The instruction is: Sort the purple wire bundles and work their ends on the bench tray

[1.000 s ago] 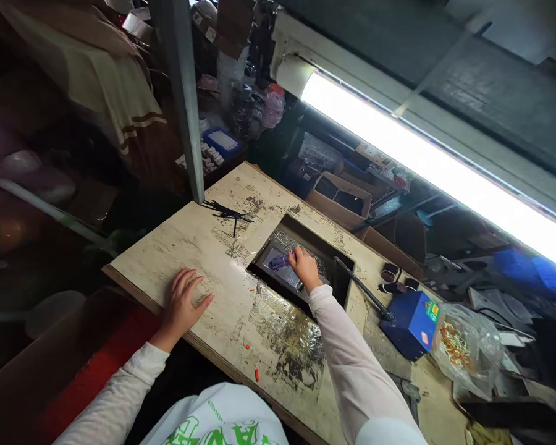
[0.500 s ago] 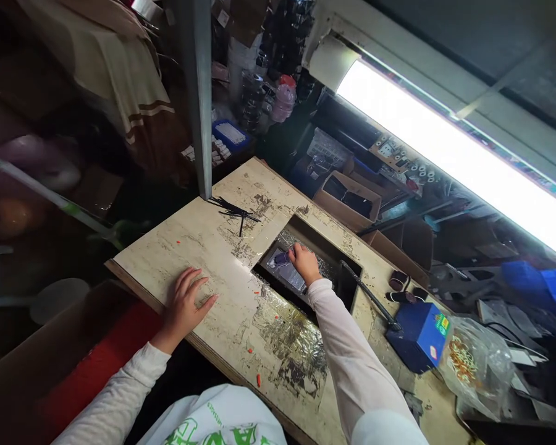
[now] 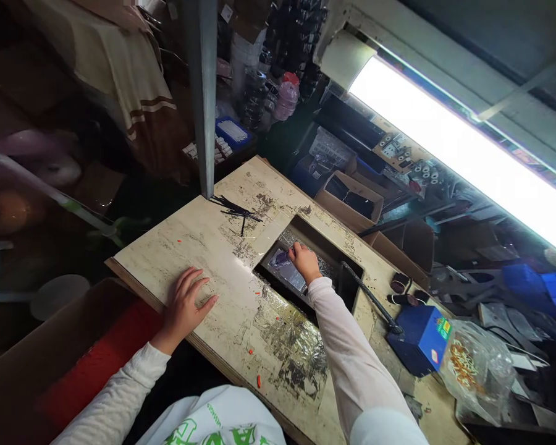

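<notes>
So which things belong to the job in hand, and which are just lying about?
In use:
- purple bundle, in the right hand
- sunken tray around it
- table, under the left hand

Seemingly lying about:
- black strips
- orange bits
- clear bag
- cardboard box

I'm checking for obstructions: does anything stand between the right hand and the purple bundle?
Nothing visible does: the right hand grips the purple bundle directly, at the bench recess. The dark rod extends over the recess on the hand's other side, away from the bundle.
</notes>
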Demonstrator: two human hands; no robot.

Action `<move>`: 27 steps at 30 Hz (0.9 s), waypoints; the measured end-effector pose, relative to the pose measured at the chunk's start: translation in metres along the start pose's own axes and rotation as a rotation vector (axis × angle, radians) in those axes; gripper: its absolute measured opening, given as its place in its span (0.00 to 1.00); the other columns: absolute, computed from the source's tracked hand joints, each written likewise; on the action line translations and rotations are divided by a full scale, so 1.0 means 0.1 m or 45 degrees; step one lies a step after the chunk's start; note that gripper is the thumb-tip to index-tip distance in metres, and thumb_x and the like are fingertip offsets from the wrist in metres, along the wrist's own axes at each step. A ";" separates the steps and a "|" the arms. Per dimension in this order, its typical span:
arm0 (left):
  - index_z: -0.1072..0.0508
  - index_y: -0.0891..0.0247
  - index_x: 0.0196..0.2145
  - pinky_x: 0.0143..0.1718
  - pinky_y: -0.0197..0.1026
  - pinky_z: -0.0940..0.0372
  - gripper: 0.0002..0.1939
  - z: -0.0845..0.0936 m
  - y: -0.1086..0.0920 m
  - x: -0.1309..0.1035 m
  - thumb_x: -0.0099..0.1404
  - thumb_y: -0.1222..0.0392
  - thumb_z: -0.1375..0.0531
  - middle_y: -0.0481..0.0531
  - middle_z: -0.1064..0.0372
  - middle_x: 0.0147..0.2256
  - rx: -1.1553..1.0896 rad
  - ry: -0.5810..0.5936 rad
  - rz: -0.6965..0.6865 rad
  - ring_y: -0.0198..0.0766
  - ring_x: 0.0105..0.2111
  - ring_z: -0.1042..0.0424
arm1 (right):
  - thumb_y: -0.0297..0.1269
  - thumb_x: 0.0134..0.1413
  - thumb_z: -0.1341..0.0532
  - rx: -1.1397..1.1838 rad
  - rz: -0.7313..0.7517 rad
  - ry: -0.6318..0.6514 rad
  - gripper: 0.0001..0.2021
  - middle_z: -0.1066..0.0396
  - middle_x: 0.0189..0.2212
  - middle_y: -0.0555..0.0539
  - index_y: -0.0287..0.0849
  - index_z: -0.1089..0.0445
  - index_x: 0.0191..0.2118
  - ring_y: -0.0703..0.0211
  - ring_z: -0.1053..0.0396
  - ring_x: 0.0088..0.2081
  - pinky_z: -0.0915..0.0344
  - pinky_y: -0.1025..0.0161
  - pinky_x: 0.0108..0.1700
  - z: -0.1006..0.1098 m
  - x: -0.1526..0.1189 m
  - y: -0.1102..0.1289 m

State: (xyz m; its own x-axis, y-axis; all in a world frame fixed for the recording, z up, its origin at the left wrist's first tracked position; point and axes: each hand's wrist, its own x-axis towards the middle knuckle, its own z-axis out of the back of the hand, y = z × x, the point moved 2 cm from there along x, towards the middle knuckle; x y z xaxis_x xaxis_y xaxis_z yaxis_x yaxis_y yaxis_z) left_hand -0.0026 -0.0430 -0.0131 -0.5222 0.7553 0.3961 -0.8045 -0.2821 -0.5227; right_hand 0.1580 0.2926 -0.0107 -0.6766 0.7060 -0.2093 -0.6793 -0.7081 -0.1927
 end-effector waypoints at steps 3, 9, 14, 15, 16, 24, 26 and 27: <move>0.33 0.62 0.48 0.58 0.57 0.41 0.19 0.01 0.00 0.00 0.59 0.55 0.37 0.60 0.36 0.52 -0.006 0.004 0.002 0.53 0.59 0.42 | 0.46 0.67 0.55 -0.004 -0.004 -0.006 0.18 0.29 0.42 0.39 0.41 0.38 0.50 0.54 0.28 0.37 0.40 0.63 0.36 0.00 0.00 0.00; 0.33 0.62 0.48 0.58 0.56 0.41 0.19 0.01 -0.01 0.00 0.60 0.55 0.38 0.61 0.36 0.53 0.004 0.016 -0.001 0.53 0.59 0.43 | 0.46 0.67 0.54 0.000 0.004 -0.019 0.17 0.29 0.42 0.39 0.41 0.38 0.49 0.53 0.27 0.37 0.40 0.63 0.36 -0.01 0.01 -0.01; 0.32 0.61 0.48 0.58 0.56 0.41 0.19 0.00 0.00 0.00 0.60 0.55 0.38 0.60 0.36 0.53 -0.009 -0.002 0.002 0.53 0.59 0.42 | 0.46 0.67 0.54 -0.006 -0.004 -0.007 0.17 0.29 0.43 0.39 0.41 0.38 0.49 0.52 0.27 0.37 0.39 0.62 0.36 0.00 0.01 -0.01; 0.32 0.61 0.48 0.58 0.57 0.41 0.19 0.00 0.00 0.00 0.60 0.55 0.38 0.60 0.36 0.52 -0.011 -0.001 0.004 0.53 0.59 0.42 | 0.46 0.67 0.55 -0.008 -0.003 -0.003 0.17 0.29 0.43 0.39 0.41 0.38 0.49 0.53 0.27 0.37 0.39 0.62 0.36 0.00 0.00 -0.01; 0.32 0.61 0.48 0.58 0.57 0.41 0.19 0.00 0.00 0.00 0.60 0.55 0.38 0.60 0.36 0.52 -0.011 0.002 0.007 0.53 0.59 0.42 | 0.46 0.67 0.55 -0.010 -0.001 0.001 0.17 0.29 0.43 0.39 0.41 0.39 0.49 0.53 0.27 0.37 0.39 0.62 0.36 0.00 0.00 0.00; 0.32 0.60 0.47 0.57 0.58 0.40 0.18 0.00 0.02 -0.01 0.60 0.55 0.38 0.60 0.36 0.52 0.000 0.002 -0.001 0.54 0.59 0.42 | 0.46 0.67 0.54 0.011 0.041 -0.036 0.16 0.29 0.42 0.41 0.42 0.37 0.48 0.56 0.28 0.35 0.42 0.64 0.33 0.12 -0.05 -0.06; 0.32 0.60 0.47 0.57 0.58 0.41 0.18 0.00 0.03 -0.02 0.60 0.55 0.38 0.60 0.36 0.53 0.009 -0.003 -0.003 0.53 0.59 0.42 | 0.46 0.66 0.53 0.024 0.057 -0.089 0.16 0.29 0.40 0.42 0.41 0.35 0.46 0.56 0.29 0.34 0.44 0.65 0.33 0.20 -0.17 -0.17; 0.32 0.61 0.47 0.57 0.58 0.41 0.18 0.00 0.03 -0.02 0.59 0.55 0.38 0.60 0.35 0.53 0.013 -0.008 -0.005 0.53 0.59 0.42 | 0.46 0.66 0.53 0.035 0.072 -0.126 0.16 0.29 0.39 0.42 0.41 0.35 0.44 0.57 0.30 0.34 0.45 0.65 0.32 0.25 -0.28 -0.22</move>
State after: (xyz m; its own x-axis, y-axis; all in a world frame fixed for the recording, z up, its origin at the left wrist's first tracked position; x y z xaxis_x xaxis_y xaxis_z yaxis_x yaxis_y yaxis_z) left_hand -0.0040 -0.0452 -0.0157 -0.5208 0.7525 0.4031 -0.8094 -0.2851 -0.5134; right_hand 0.1846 0.2892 0.0237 -0.7379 0.6636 -0.1229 -0.6459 -0.7472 -0.1565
